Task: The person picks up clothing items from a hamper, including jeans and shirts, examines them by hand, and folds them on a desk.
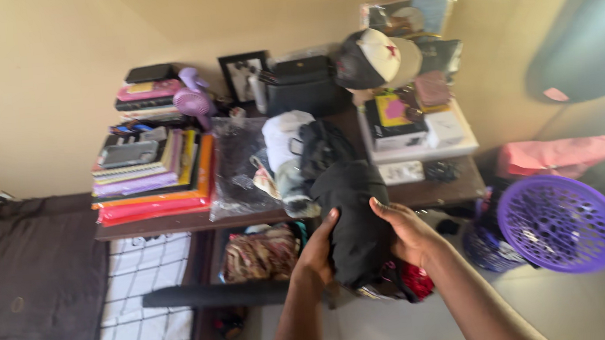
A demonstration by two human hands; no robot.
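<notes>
A black garment (351,217) hangs over the front edge of a dark wooden table (174,223). My left hand (319,251) grips its left side and my right hand (406,232) grips its right side, both just below the table edge. Above it on the table lies a heap of clothes: a black bag-like piece (321,146) and white cloth (283,136). Something red (415,282) shows under the garment by my right wrist.
Stacked books and folders (151,173) fill the table's left. A black handbag (302,85), a photo frame (243,74), a cap (374,56) and boxes (417,133) stand at the back and right. A purple basket (560,223) sits at right, a dark mattress (24,278) at left.
</notes>
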